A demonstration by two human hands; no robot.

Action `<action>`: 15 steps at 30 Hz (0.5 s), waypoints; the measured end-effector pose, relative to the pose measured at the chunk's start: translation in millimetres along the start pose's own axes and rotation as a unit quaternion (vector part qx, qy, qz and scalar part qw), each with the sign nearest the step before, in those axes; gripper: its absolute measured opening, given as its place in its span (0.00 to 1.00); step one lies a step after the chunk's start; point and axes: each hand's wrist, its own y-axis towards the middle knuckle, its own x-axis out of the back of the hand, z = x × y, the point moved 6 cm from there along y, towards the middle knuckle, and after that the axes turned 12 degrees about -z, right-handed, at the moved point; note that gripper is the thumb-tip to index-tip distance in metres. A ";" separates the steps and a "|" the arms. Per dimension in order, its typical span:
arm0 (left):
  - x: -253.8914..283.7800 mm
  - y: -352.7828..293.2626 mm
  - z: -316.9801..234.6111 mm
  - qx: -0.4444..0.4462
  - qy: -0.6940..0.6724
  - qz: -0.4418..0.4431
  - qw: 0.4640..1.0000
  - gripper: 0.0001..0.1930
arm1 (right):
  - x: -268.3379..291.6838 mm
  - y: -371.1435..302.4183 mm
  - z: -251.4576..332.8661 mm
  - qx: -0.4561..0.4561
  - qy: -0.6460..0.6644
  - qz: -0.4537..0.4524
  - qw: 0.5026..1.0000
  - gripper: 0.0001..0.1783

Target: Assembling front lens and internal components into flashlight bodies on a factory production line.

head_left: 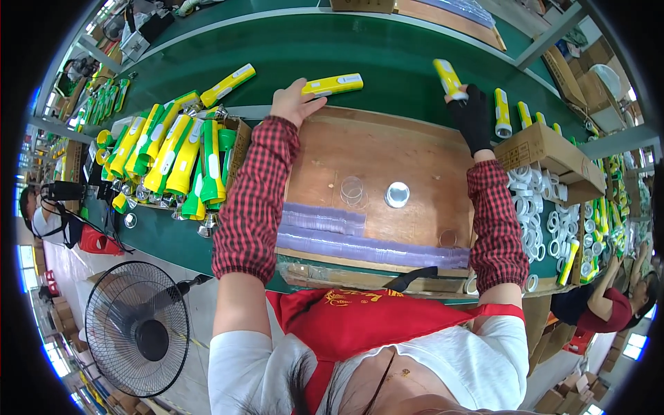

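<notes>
My left hand (296, 104), bare, reaches to the far edge of a wooden board (325, 152) with thumb and fingers spread. Its fingertips are beside the near end of a yellow flashlight (335, 84) lying on the green belt. In a black fingerless glove, my right hand (470, 119) grips the lower end of another yellow flashlight (448, 75). On the board between my arms are a shiny round reflector cup (396, 195) and a clear round disc (352, 188). Rows of stacked clear-purple discs (366, 247) line the board's near side.
Left of my arm, a box overflows with yellow-green flashlights (166, 152). White plastic rings (529, 207) pile up at right beside a cardboard box (550, 155). More flashlights (502, 114) stand along the belt. A black fan (137, 328) is at lower left; a co-worker (615, 301) sits far right.
</notes>
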 end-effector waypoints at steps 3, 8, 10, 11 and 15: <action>-7.3 32.8 10.2 0.150 -0.071 -0.015 0.986 0.24 | -25.6 -22.6 -72.7 -0.065 -0.087 0.079 0.991 0.26; -46.7 23.6 -3.1 -0.147 0.174 -0.080 0.971 0.22 | -10.5 -22.8 -43.5 0.068 -0.130 0.049 0.988 0.19; -25.8 46.7 -3.5 -0.296 0.124 -0.049 0.946 0.21 | -14.9 -15.0 28.7 0.085 -0.087 0.012 0.993 0.14; -60.4 19.9 -9.0 -0.335 0.157 -0.009 0.929 0.20 | -4.0 -13.9 24.8 0.046 -0.029 0.038 0.998 0.13; -99.7 -91.7 -52.8 -0.406 0.047 0.143 0.901 0.25 | 28.0 -8.1 91.6 -0.054 0.149 0.093 0.983 0.15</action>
